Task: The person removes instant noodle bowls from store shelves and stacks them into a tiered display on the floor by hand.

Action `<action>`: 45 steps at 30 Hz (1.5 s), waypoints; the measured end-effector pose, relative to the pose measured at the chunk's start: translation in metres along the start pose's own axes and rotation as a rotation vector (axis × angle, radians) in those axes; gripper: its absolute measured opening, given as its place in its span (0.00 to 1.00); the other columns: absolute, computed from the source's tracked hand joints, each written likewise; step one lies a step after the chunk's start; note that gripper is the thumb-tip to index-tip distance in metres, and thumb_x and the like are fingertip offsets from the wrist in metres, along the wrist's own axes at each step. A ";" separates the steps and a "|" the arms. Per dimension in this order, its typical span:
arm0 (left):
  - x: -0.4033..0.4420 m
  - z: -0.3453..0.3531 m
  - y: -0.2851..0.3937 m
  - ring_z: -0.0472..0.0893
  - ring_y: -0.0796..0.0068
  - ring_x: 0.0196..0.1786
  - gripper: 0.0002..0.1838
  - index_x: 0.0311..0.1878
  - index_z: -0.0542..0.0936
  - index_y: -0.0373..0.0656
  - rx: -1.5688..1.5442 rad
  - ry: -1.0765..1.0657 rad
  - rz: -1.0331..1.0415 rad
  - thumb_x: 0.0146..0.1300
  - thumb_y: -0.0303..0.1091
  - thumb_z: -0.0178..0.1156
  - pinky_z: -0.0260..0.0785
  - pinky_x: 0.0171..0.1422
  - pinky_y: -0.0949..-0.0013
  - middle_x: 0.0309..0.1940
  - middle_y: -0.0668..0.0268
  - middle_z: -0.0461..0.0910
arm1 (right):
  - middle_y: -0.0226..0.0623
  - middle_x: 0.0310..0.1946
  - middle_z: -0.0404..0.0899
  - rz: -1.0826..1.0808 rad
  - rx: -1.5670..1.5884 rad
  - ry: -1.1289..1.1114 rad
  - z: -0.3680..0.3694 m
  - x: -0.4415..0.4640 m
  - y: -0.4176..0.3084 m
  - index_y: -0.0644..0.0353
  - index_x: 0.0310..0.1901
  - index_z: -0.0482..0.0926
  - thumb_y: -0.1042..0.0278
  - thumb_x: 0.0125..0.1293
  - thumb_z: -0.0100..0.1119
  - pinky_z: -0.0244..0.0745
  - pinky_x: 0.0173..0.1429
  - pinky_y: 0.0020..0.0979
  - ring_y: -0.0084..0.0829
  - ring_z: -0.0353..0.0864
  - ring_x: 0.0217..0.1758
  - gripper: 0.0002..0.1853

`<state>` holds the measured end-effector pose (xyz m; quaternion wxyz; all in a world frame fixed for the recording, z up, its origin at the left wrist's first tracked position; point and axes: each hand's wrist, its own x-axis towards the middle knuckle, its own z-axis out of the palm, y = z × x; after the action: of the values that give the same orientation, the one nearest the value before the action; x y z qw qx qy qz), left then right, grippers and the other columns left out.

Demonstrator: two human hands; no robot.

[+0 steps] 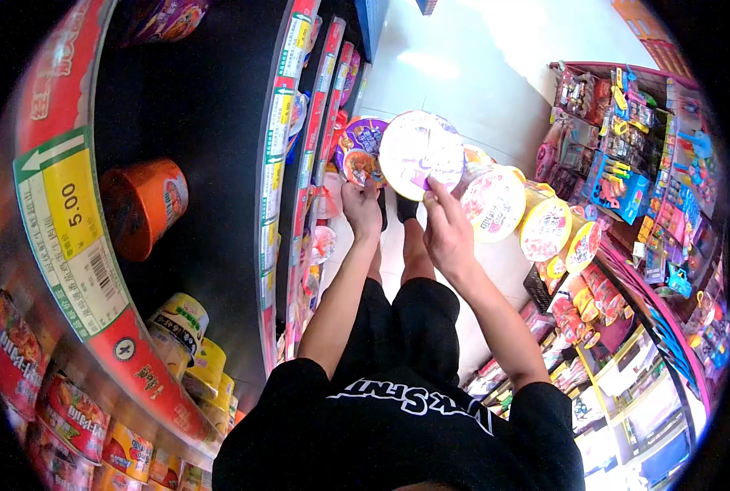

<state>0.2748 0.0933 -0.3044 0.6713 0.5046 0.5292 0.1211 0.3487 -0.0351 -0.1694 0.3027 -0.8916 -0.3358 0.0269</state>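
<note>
My left hand (362, 209) is closed at the lower edge of a purple instant noodle bowl (367, 133) with a food picture on its side of the lid. Beside it, my right hand (448, 233) pinches the rim of another instant noodle bowl, whose round white lid (421, 151) faces up and is washed out by glare. The two bowls are close together, and the white lid covers part of the purple one's right edge. Right of my right hand stand several lidded noodle bowls, the nearest a white and pink one (493, 204).
On my left, a dark shelf (209, 180) holds an orange noodle tub (146, 207) lying tilted, behind a price tag (72, 209) reading 5.00. Lower shelves carry more cups, including yellow ones (208, 368). A rack of hanging packets (619, 106) stands at the right.
</note>
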 end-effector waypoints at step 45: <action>0.011 -0.009 0.005 0.79 0.72 0.47 0.18 0.44 0.68 0.36 -0.120 -0.140 -0.007 0.57 0.18 0.68 0.72 0.56 0.70 0.43 0.62 0.77 | 0.45 0.51 0.78 0.081 0.085 0.071 0.009 -0.020 -0.005 0.64 0.50 0.81 0.82 0.55 0.60 0.79 0.41 0.35 0.40 0.80 0.38 0.18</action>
<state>0.2732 0.1083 -0.3062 0.7361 0.4689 0.4744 0.1149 0.3281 -0.0392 -0.1772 0.3506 -0.8911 -0.2872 0.0218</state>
